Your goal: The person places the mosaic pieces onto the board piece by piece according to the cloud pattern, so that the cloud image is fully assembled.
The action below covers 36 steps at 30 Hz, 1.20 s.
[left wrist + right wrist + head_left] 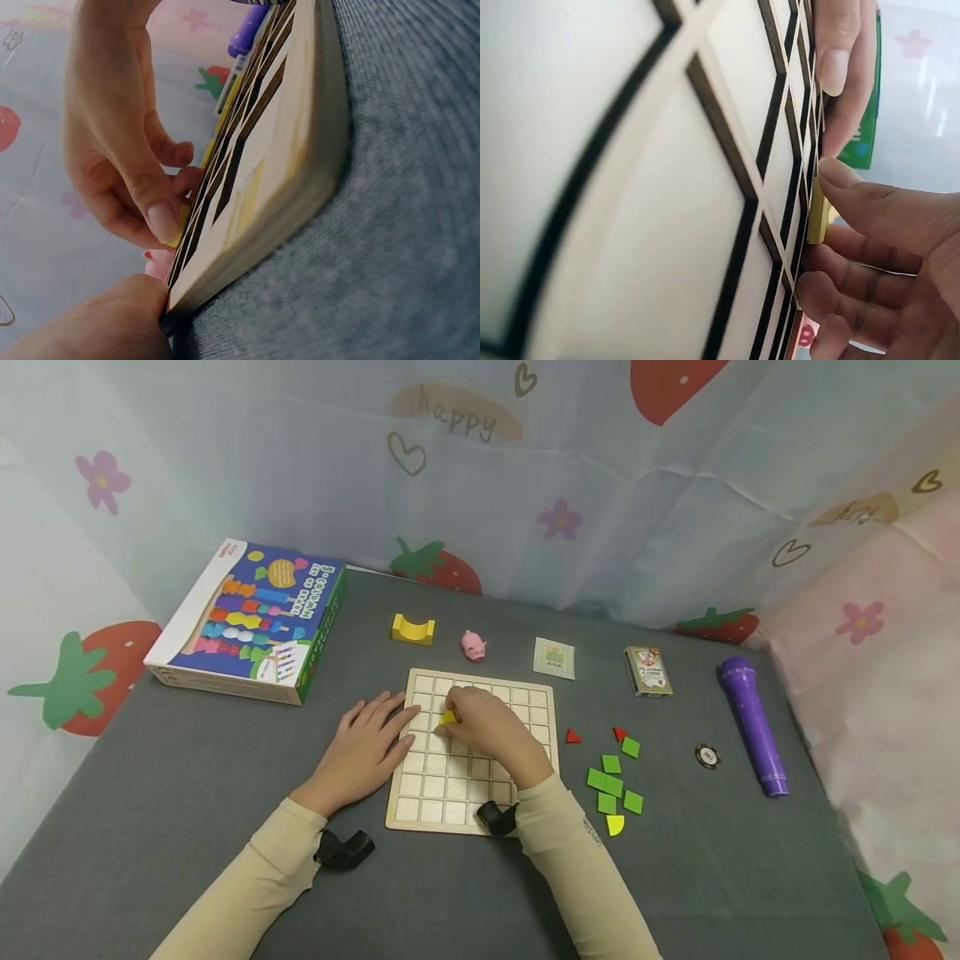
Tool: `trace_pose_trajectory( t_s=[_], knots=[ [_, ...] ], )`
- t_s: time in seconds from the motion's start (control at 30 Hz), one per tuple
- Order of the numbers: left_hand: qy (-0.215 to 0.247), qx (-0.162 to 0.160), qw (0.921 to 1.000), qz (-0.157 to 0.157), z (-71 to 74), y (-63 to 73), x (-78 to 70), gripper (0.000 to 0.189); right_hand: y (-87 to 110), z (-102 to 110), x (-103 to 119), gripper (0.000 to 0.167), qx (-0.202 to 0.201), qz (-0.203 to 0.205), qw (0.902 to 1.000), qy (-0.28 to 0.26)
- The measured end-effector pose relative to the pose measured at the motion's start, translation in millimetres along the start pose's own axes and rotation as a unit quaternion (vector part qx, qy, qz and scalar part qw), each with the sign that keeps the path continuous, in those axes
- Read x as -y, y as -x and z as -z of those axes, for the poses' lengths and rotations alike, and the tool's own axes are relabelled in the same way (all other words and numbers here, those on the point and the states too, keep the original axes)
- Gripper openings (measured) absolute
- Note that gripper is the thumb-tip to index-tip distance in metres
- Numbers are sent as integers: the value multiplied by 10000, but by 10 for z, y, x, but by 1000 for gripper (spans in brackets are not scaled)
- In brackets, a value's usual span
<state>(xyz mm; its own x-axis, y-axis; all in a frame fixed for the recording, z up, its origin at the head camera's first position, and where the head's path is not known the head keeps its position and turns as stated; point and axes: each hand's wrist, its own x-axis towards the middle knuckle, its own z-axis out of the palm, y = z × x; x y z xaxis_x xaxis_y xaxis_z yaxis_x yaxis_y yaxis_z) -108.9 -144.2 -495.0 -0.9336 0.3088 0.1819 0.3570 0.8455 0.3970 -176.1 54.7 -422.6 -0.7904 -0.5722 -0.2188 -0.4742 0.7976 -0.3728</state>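
Observation:
A wooden board with a grid of square recesses [433, 787] lies on the grey tabletop. My right hand [487, 724] is over its upper left part and pinches a small yellow tile [448, 717] between thumb and fingers. In the right wrist view the yellow tile [817, 214] is right at the grid's surface, under the thumb. My left hand [363, 749] lies spread at the board's left edge, with fingertips at the rim. Several green square tiles [611, 764], two red triangle tiles [573, 737] and a yellow quarter-round tile [615, 824] lie right of the board.
Behind the board are a yellow curved block [412, 630], a pink toy pig [473, 646] and a small pattern card [554, 658]. A game box [251, 618] stands at the back left. Farther right are a playing-card box [648, 672], a round chip [707, 756] and a purple flashlight-shaped object [753, 727].

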Motion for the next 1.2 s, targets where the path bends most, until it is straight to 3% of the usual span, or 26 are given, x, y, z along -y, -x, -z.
trace_pose_trajectory(
  t_s=[0.33,0.53,0.9,1.2],
  knots=[
    [-5,-19,10000,-17,5,9,-5,47,1,-3,2,33,121,51,9996,-251],
    [22,-11,10000,31,1,7,-6,47,-10,-8,-3,28,29,137,9998,-121],
    [17,75,10000,42,15,5,-29,48,-14,-16,19,30,40,-61,9999,144],
    [-30,0,10000,16,-2,5,-4,47,9,-23,30,31,-1,98,9996,271]
  ],
)
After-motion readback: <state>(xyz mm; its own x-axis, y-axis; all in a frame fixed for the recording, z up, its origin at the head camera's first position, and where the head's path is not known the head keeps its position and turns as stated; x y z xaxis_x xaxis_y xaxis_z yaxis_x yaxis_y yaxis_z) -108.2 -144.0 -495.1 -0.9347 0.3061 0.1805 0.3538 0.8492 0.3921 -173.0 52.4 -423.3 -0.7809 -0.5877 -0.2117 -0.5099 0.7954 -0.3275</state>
